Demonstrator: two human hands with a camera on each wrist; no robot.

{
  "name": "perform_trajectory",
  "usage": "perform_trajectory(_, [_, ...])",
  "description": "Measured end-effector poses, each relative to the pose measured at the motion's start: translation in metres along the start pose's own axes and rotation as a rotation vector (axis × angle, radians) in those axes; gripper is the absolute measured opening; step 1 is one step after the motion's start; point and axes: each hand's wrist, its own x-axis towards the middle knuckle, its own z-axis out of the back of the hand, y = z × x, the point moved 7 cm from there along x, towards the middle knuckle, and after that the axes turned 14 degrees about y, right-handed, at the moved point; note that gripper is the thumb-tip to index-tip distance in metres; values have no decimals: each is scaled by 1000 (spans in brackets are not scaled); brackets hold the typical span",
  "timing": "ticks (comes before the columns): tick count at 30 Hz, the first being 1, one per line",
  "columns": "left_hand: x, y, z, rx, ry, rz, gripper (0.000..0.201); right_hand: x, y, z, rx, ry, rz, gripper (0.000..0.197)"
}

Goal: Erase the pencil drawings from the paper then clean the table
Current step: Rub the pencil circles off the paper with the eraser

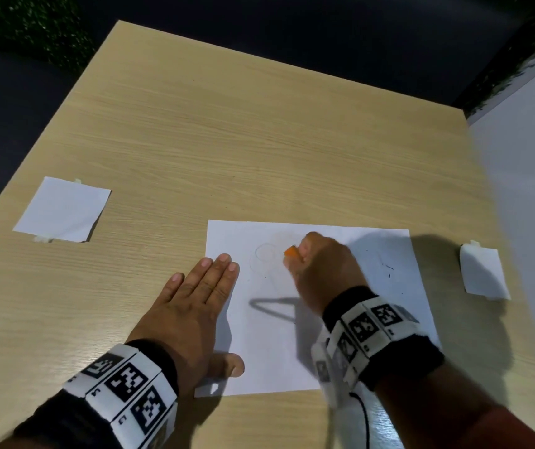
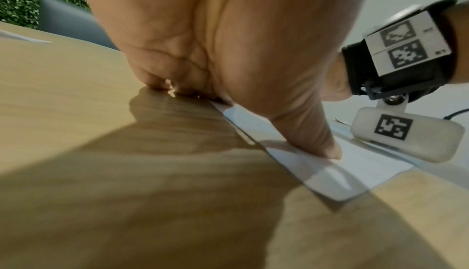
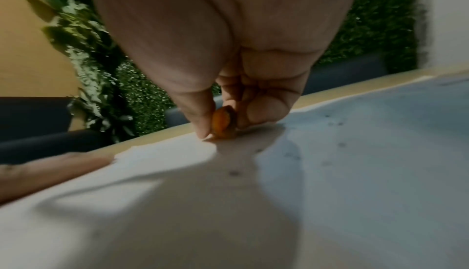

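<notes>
A white sheet of paper (image 1: pixel 350 254) lies on the wooden table (image 1: pixel 227 140), near its front edge. Faint pencil circles (image 1: pixel 264 252) show on it, and a dark pencil triangle (image 1: pixel 275 307) sits below them. My left hand (image 1: pixel 194 293) lies flat with straight fingers, pressing the paper's left edge (image 2: pixel 291 163). My right hand (image 1: pixel 321 270) pinches a small orange eraser (image 1: pixel 291 251) between thumb and fingers, its end on the paper (image 3: pixel 223 123) beside the circles. Dark eraser crumbs (image 1: pixel 389 270) dot the sheet at the right.
A small white paper square (image 1: pixel 62 210) is taped to the table at the left. Another small white slip (image 1: pixel 483 272) lies taped at the right edge, next to a white wall (image 1: pixel 534 157). Dark seating and green foliage lie beyond the far edge.
</notes>
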Motion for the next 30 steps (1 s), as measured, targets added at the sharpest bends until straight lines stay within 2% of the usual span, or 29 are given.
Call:
perform_trajectory(4, [0, 0, 0, 5, -5, -8, 114, -8, 43, -36, 33, 136, 169, 16])
perform_trajectory(6, [0, 2, 0, 14, -16, -13, 114, 2, 31, -30, -1, 133, 106, 17])
perform_trajectory(9, [1, 1, -1, 2, -1, -21, 115, 12, -5, 0, 24, 24, -52, 24])
perform_trajectory(11, [1, 1, -2, -1, -3, -21, 115, 10, -7, 7, 12, -4, -67, 25])
perform_trajectory(14, [1, 3, -2, 14, -19, 3, 113, 0, 28, -21, -29, 133, 42, 32])
perform_trajectory(16, [1, 2, -1, -22, -19, 7, 113, -4, 43, -33, -21, 157, 155, 20])
perform_trajectory(18, [1, 2, 1, -39, -37, -8, 114, 7, 25, -21, 47, 53, 106, 14])
perform_trajectory(19, [0, 2, 1, -24, -41, -12, 114, 12, 12, -15, 172, 46, 41, 13])
perform_trajectory(20, [0, 2, 1, -11, -39, -14, 114, 15, 1, -6, 197, 23, 35, 13])
perform_trajectory(22, [0, 3, 0, -2, -29, -10, 114, 19, -24, 14, 142, -64, -75, 19])
perform_trajectory(24, [0, 2, -1, 4, -19, -9, 114, 19, -34, 12, 49, -33, -138, 25])
perform_trajectory(26, [1, 2, 0, 7, -21, -2, 115, 17, -11, 2, 53, -3, -73, 27])
perform_trajectory(28, [0, 2, 0, 2, -21, 11, 115, 14, 24, -18, 30, 84, 68, 26])
perform_trajectory(30, [0, 1, 1, 0, -30, 13, 117, 17, 34, -29, -31, 139, 87, 27])
